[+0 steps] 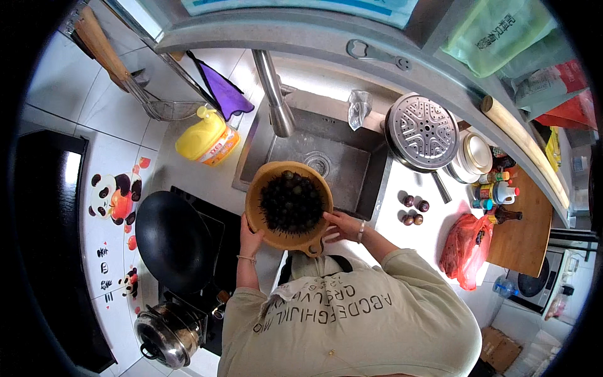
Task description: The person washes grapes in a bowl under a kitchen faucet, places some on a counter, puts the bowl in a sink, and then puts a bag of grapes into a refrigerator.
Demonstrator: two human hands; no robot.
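A tan colander with a small looped handle sits between my hands, over the near left edge of the sink. Its inside looks dark, with round blackish pieces in it that I cannot name for sure. My left hand is closed on the left side of its rim. On its right side, my right hand grips the rim with the thumb on top and the other fingers partly stretched out below.
Beyond the colander lies the steel sink with its faucet. A yellow bottle stands left of it. A black wok and steel pot are at left. Right are a steamer plate, several dark round pieces and a red bag.
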